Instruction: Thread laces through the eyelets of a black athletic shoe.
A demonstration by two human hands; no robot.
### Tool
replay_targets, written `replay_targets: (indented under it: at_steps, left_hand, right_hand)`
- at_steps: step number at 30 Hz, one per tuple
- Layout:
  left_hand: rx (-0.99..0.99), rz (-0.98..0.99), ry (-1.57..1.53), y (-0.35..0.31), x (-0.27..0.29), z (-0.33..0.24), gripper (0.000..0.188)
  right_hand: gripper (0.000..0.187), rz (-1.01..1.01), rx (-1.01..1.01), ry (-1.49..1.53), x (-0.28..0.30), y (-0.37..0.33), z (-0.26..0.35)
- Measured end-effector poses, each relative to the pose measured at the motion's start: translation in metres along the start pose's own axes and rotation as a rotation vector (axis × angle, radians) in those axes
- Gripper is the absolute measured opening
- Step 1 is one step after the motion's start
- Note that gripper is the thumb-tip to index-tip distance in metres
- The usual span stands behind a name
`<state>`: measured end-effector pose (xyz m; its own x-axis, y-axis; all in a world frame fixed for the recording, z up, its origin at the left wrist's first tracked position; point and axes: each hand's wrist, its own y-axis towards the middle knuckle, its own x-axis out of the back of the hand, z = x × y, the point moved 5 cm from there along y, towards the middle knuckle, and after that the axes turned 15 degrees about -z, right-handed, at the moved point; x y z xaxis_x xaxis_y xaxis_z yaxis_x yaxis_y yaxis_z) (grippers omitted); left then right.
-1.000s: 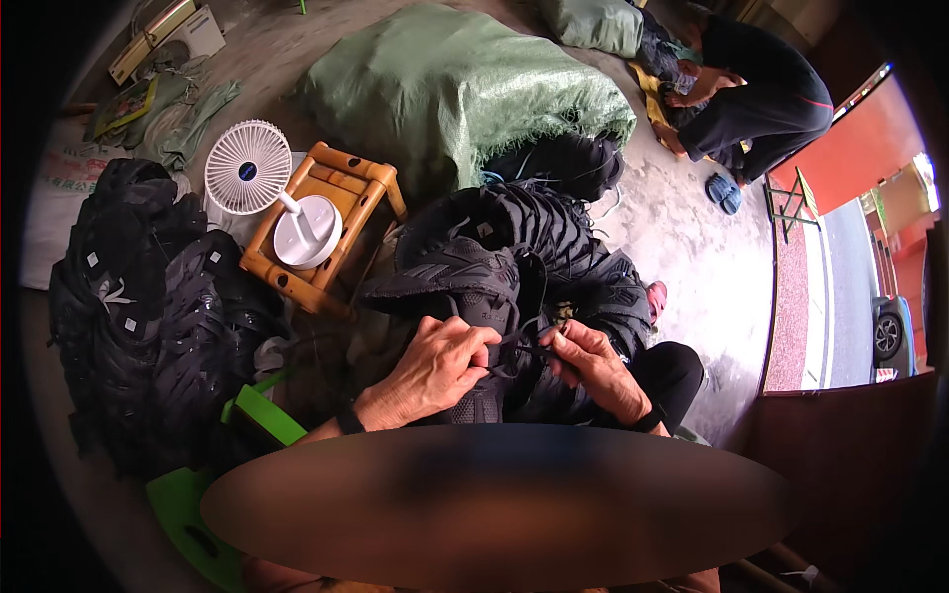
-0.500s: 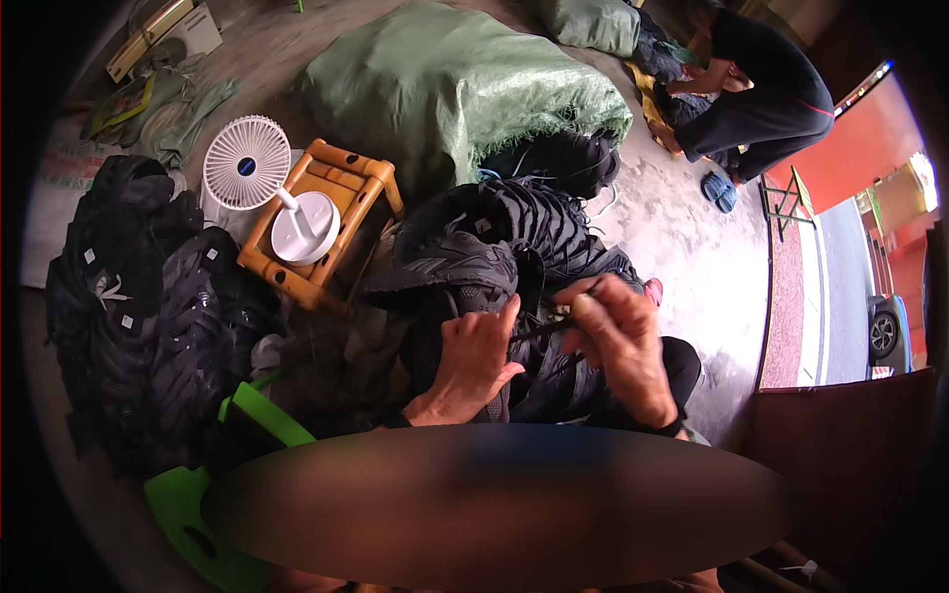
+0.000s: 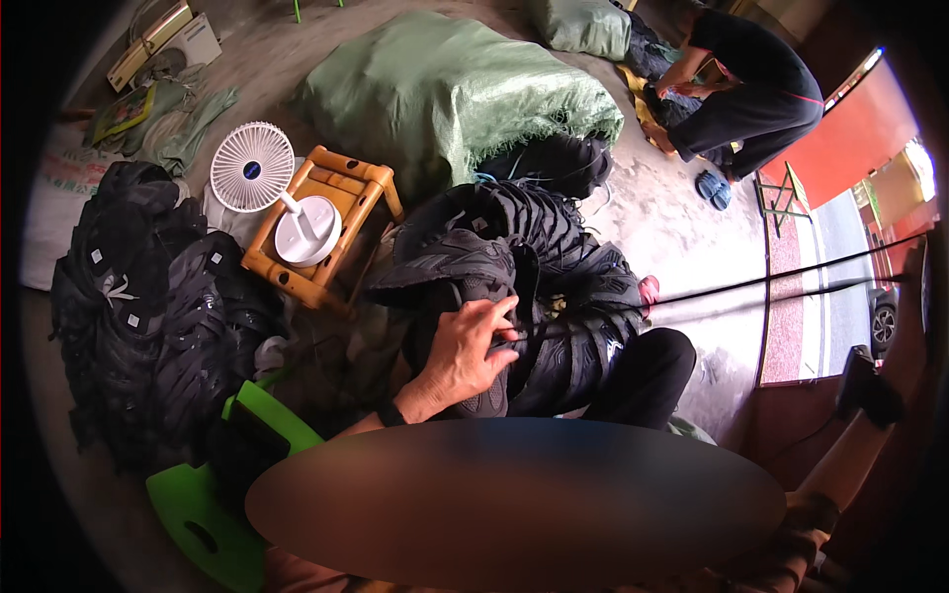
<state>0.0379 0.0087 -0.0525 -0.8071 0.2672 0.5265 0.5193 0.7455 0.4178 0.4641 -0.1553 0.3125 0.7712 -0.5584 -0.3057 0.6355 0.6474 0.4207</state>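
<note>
A black shoe upper (image 3: 486, 399) lies over my lap, with my left hand (image 3: 463, 354) closed on it, fingers bent and the thumb pressed against its front. Two taut strands of black shoelace (image 3: 781, 282) run from beside that hand far out to the right. At the dim right rim, my right hand (image 3: 917, 287) grips their far end with the arm stretched out; its fingers are hard to make out. More black shoe uppers (image 3: 554, 232) lie bunched in a row just beyond my left hand. A blurred oval covers the area nearest me.
A white fan (image 3: 308, 232) stands on a bamboo stool (image 3: 265, 272), left of a green woven sack (image 3: 395, 99). Another heap of black uppers (image 3: 163, 316) lies left, near a green plastic chair (image 3: 188, 524). Far right, another person (image 3: 756, 84) bends near blue slippers (image 3: 713, 190).
My right hand has swept from beside the left hand out to the far right, drawing the shoelace into long strands. My left hand stays at the shoe upper.
</note>
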Motion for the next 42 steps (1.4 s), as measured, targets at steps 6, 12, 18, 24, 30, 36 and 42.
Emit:
replay_targets:
  at_steps: [6, 12, 18, 24, 30, 36, 42]
  left_hand:
    - [0.777, 0.098, -1.267, 0.024, 0.057, 0.007, 0.041]
    - [0.408, -0.719, -1.437, 0.051, 0.218, 0.060, 0.038]
    - [0.514, -0.349, -0.032, 0.036, 0.149, 0.041, 0.023]
    - [-0.136, -0.224, 0.203, 0.032, 0.035, 0.019, 0.026]
    - [-0.101, -0.116, 0.329, 0.032, 0.028, 0.032, 0.044]
    - [0.337, 0.011, -0.200, 0.033, 0.035, 0.068, 0.038]
    - [0.446, 0.132, -0.403, 0.031, 0.035, 0.079, 0.039]
  right_hand:
    - [0.047, -0.177, 0.037, -0.863, 0.117, -0.062, -0.140]
    - [0.027, 0.061, -0.396, -0.845, 0.003, -0.214, -0.295]
    - [0.011, 0.268, -0.687, -0.550, -0.126, -0.279, -0.343]
    - [0.013, 0.320, -0.497, -0.637, -0.172, -0.279, -0.373]
    - [0.012, 0.267, -0.386, -0.735, -0.168, -0.283, -0.379]
    - [0.012, 0.261, -0.313, -0.762, -0.167, -0.287, -0.382]
    - [0.011, 0.345, -0.249, -0.828, -0.176, -0.285, -0.378]
